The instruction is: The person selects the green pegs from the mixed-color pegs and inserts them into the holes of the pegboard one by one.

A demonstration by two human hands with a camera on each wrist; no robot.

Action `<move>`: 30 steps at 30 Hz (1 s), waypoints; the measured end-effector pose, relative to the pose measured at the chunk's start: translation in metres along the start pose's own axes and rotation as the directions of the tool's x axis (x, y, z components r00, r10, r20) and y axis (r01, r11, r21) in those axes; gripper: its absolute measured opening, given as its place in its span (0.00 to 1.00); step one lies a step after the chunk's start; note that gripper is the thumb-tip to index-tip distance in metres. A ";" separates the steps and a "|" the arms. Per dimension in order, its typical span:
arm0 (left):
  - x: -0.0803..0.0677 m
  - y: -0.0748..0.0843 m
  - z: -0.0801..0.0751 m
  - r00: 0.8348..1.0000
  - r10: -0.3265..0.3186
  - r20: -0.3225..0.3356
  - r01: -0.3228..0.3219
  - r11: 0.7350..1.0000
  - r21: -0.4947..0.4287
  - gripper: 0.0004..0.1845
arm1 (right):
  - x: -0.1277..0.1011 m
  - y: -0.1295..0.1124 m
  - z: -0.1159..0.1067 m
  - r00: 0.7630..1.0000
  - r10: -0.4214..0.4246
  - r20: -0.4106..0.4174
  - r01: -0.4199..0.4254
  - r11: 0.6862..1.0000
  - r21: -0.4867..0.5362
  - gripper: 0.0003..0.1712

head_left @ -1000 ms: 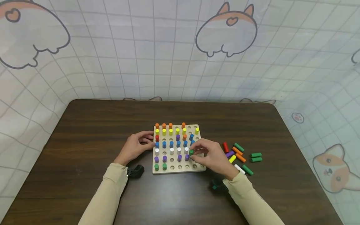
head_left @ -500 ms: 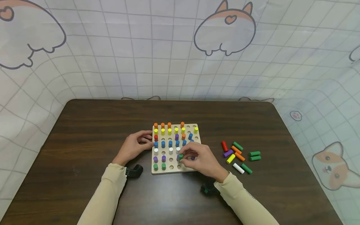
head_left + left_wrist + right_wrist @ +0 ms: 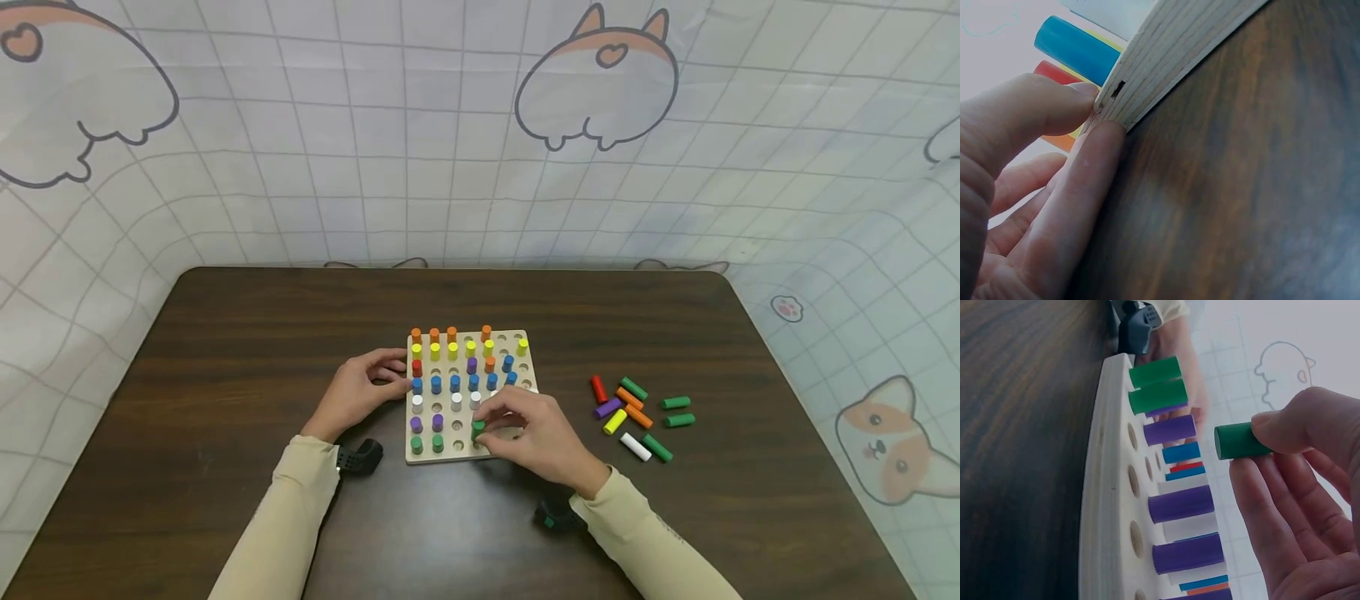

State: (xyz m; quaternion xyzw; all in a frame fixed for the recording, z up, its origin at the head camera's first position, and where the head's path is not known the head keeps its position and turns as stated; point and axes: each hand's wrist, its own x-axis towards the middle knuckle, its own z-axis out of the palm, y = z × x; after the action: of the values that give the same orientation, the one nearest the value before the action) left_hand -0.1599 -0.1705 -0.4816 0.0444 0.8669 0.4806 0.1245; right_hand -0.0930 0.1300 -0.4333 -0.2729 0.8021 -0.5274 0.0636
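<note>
A pale wooden pegboard lies on the table, with coloured pegs upright in many of its holes. My right hand pinches a green peg between thumb and fingertips. In the right wrist view that peg is apart from the board, above a front part with bare holes. Two other green pegs stand at the board's front left corner, with purple pegs behind. My left hand touches the board's left edge; in the left wrist view thumb and fingertip press its layered side, beside a blue peg.
Loose pegs lie right of the board: a red peg, a purple peg, a yellow peg, a white peg, and several green and orange ones. The dark wooden table ends before a patterned curtain.
My right hand has moved left with the green peg, then slightly toward the board's front. The left hand stays at the board's edge.
</note>
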 end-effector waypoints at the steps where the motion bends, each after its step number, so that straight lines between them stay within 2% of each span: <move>1: 0.000 0.000 0.000 1.000 0.000 -0.001 0.000 1.000 -0.002 0.32 | -0.001 0.000 0.001 1.000 0.001 -0.002 -0.001 1.000 0.005 0.13; 9: 0.001 -0.002 0.000 1.000 -0.003 -0.003 0.003 1.000 0.007 0.32 | -0.004 0.007 0.010 0.999 -0.004 -0.042 0.006 1.000 0.027 0.14; 20: 0.002 -0.001 -0.001 1.000 -0.001 -0.007 0.001 1.000 0.010 0.32 | -0.003 0.014 0.020 0.998 -0.003 -0.057 0.003 1.000 -0.003 0.13; 25: 0.002 0.001 -0.001 1.000 -0.005 -0.005 0.005 1.000 0.011 0.32 | -0.003 0.017 0.027 0.996 -0.060 -0.069 0.056 0.996 -0.066 0.13; 30: 0.003 0.000 0.000 1.000 -0.008 -0.002 0.008 1.000 0.005 0.32 | -0.002 0.015 0.031 0.995 -0.079 -0.058 0.072 0.990 -0.118 0.14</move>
State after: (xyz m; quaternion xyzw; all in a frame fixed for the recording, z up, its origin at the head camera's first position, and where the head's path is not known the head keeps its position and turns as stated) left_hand -0.1623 -0.1698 -0.4823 0.0409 0.8683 0.4782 0.1254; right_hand -0.0847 0.1109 -0.4604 -0.2897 0.8220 -0.4903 0.0024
